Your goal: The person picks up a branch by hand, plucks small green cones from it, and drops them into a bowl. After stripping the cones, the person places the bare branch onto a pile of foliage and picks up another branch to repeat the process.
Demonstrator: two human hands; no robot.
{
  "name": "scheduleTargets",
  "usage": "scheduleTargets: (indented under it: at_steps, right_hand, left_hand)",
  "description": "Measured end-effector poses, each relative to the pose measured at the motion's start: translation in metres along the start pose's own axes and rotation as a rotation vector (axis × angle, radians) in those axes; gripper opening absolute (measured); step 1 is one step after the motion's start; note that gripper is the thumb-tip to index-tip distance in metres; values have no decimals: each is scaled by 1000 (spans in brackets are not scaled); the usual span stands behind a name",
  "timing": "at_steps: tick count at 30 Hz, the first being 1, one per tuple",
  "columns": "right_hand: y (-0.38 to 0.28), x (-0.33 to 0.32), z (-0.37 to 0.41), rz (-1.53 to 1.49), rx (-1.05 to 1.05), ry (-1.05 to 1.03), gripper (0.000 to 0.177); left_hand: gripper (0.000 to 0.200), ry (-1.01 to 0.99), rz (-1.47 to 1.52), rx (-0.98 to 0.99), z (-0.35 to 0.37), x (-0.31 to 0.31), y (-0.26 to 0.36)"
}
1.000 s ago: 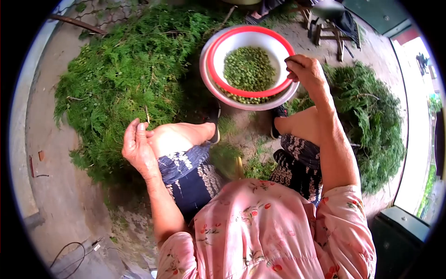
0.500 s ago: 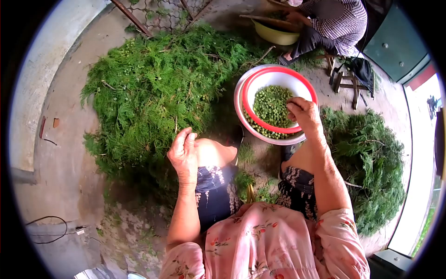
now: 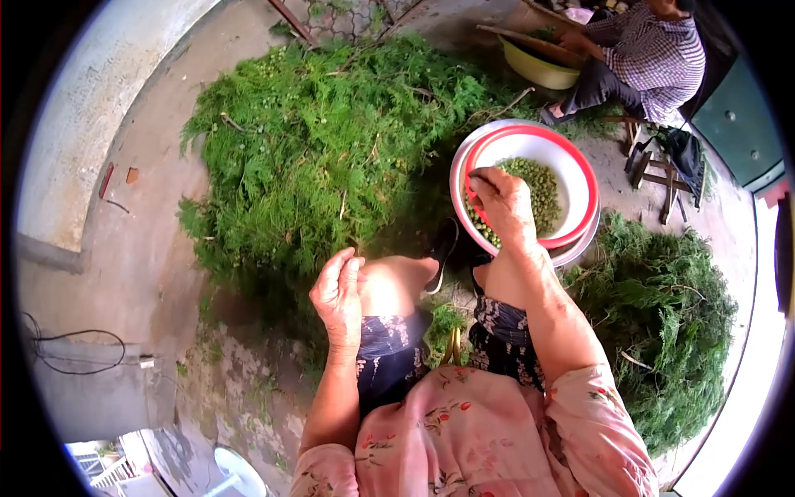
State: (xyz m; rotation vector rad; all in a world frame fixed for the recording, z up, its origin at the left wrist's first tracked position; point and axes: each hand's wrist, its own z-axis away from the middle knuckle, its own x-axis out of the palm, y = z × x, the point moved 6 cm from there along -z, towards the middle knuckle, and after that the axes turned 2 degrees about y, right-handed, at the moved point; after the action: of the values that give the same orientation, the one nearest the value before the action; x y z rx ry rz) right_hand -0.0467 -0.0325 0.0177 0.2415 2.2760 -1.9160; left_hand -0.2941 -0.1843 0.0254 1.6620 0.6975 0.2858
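Note:
My left hand (image 3: pixel 338 294) is raised above my bare knee, beside the near edge of a large heap of green conifer branches (image 3: pixel 306 157). Its thumb and fingers are pinched together; anything between them is too small to make out. Over the left side of a white basin with a red rim (image 3: pixel 590 186) hovers my right hand (image 3: pixel 505 207), also closed in a pinch, its contents hidden. Small round green cones (image 3: pixel 544 192) lie inside that basin, partly covered by the hand. The red-rimmed basin sits in a wider pale basin (image 3: pixel 456 178), where more cones show.
Another pile of branches (image 3: pixel 662 331) lies to the right. A person (image 3: pixel 654 58) sits at the back right by a yellow-green tub (image 3: pixel 538 68). Near them stands a wooden stool (image 3: pixel 662 178). A black cable (image 3: pixel 79 333) loops at the left.
My right hand has moved left across the red-rimmed basin, from its right side to its left rim. My left hand stays pinched near the knee. The whole view has shifted, so the surroundings appear further right.

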Motion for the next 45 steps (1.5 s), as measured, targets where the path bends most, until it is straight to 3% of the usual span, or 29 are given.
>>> scheduleTargets:
  at_steps: [4,9,10,18,20,28,30,36,42,45]
  right_hand:
    - [-3,12,4,-130,-29,15,14]
    - [-12,9,1,108,-89,-18,15]
    - [-12,5,3,75,30,-7,14]
    - [-3,15,0,153,-165,-26,16]
    - [-2,17,-1,89,-54,-16,16]
    - [-1,29,-3,131,-23,-47,17]
    - [-22,37,-5,353,-279,-98,17]
    - [-56,124,3,411,-429,-570,14]
    - [70,214,34,504,90,-846,14]
    - [130,233,57,574,-59,-831,16]
  left_hand:
    - [18,38,-58,94,17,-13,17]
    - [18,143,-25,85,16,-42,34]
    - [18,141,2,84,16,-44,32]
    - [18,236,-7,74,6,-86,17]
    - [18,298,40,28,6,-100,15]
    - [19,410,28,-53,-4,-128,18]
    - [21,408,-5,-96,-14,-133,20]
    - [25,173,87,-131,-71,-101,1]
    - [23,-194,-52,-269,-116,-29,-26]
    - [24,-453,-358,-199,-125,-3,-43]
